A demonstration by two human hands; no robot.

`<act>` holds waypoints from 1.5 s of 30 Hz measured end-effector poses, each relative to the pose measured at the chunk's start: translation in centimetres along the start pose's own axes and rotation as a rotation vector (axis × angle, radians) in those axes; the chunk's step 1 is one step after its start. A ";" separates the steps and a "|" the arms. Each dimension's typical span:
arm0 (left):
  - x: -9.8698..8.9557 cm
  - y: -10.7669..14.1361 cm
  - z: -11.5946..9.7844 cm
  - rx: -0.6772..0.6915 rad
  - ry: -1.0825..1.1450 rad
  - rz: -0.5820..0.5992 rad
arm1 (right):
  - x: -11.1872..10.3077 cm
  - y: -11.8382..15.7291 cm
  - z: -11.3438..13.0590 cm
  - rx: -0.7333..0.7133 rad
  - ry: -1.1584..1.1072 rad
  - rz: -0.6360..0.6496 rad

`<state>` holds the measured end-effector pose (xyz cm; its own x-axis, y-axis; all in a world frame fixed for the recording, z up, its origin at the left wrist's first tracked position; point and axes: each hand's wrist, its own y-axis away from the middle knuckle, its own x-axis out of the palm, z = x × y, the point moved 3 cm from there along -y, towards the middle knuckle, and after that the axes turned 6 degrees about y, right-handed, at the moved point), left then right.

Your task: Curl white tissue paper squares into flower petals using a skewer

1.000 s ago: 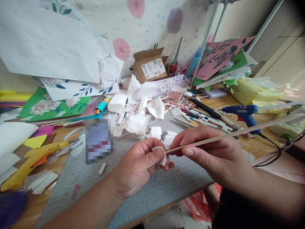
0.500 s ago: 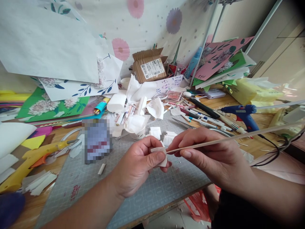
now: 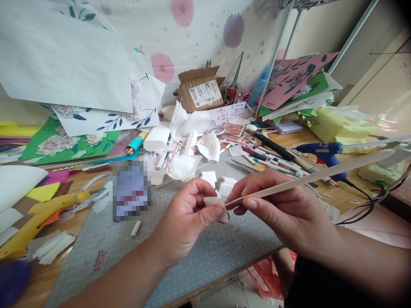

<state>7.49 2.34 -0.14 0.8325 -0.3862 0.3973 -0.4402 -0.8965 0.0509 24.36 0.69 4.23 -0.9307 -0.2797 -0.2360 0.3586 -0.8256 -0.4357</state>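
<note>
Over the cutting mat [image 3: 205, 265], my left hand [image 3: 189, 220] pinches a small piece of white paper [image 3: 213, 201] between thumb and fingers. My right hand [image 3: 282, 209] is closed on a long, flat, pale wooden stick [image 3: 308, 174] that slants up to the right. The stick's near tip meets the paper at my left thumb; my fingers partly hide the contact. Just behind my hands lie small stacks of white paper pieces [image 3: 227, 186] and a paper cup [image 3: 181, 169] with white paper in it.
A yellow glue gun [image 3: 45, 218] lies at left, a blue glue gun [image 3: 327, 154] with a cable at right. Pens [image 3: 272, 158] and a scissors-like metal blade [image 3: 242, 166] lie behind my right hand. A cardboard box [image 3: 202, 92] stands at the back, with flower-decorated sheets [image 3: 112, 113] leaning at left.
The wooden stick has turned so more of its flat face and its rounded far end show. The paper in my left hand has shifted slightly; both hands stay nearly in place.
</note>
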 end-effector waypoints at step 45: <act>-0.9 0.3 -1.9 0.139 -0.408 -0.265 | -1.6 -0.1 -1.5 0.071 0.074 -0.245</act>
<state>5.98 2.81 1.29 0.9855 -0.1699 -0.0045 -0.1699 -0.9849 -0.0320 25.95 2.00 3.35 -0.9803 -0.0325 -0.1946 0.1144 -0.8971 -0.4267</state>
